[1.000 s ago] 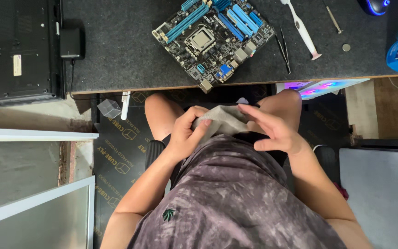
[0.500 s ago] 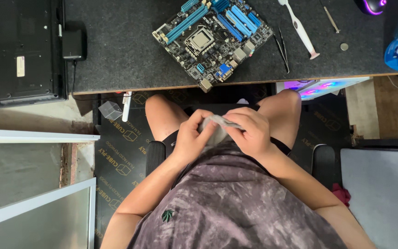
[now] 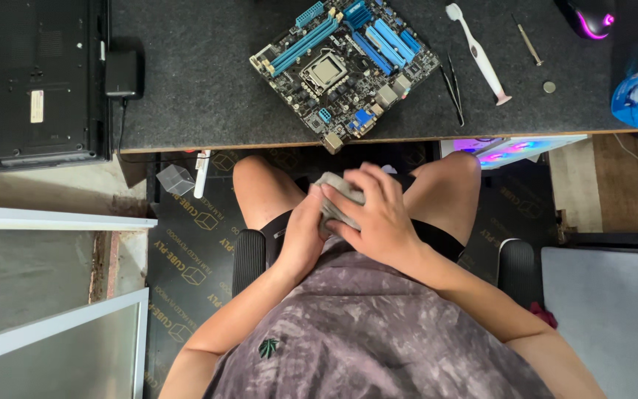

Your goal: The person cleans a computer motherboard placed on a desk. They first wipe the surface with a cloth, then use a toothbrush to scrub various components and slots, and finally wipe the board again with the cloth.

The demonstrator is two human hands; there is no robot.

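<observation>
— Where was the cloth at that moment?

— In the lap, below the desk edge (image 3: 275, 145). The grey cloth (image 3: 331, 193) sat bunched between both hands, over the thighs and well apart from the motherboard (image 3: 345, 63) up on the dark mat.

— How were the hands set on it?

— The right hand (image 3: 379, 222) lay over the top, fingers spread and curled down around the bundle; the left hand (image 3: 303, 236) pressed in from the side, clasping it. Both were closed on the cloth, probably to keep it wadded, though most of it was hidden under the fingers.

— And room to move?

— The board lay near the desk's front edge, one corner just over it. The toothbrush (image 3: 478, 53), tweezers (image 3: 453, 89) and small screwdriver (image 3: 529, 41) lay to its right, apart from one another. The mat left of the board was open up to the laptop (image 3: 31, 81) and its power brick (image 3: 122, 74).
</observation>
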